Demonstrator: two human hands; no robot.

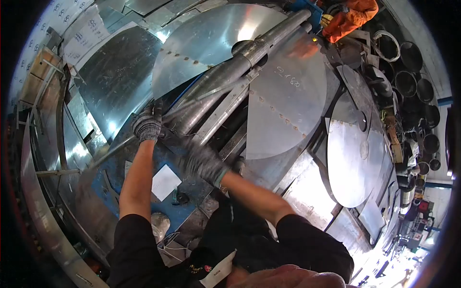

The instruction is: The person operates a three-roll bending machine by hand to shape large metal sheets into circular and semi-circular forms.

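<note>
My left hand [147, 124], in a grey knitted glove, is closed round a long thin metal bar [192, 104] that runs slantwise across the work. My right hand [204, 162], in a matching glove, is smeared by motion at the near end of a flat metal strip [225, 106]; its fingers cannot be made out. Beyond both hands lies a thick metal pipe [225, 72], slanting away to the upper right. Large cut metal sheets flank it, one on the left [201, 38] and one on the right [293, 91] with chalk-like writing.
A co-worker's orange sleeve [353, 21] and yellow glove [326, 20] are at the pipe's far end. White paper [165, 182] lies on a blue surface [180, 211] in front of me. More sheet metal [355, 163] is on the right, with several round tubes [406, 84] stacked behind.
</note>
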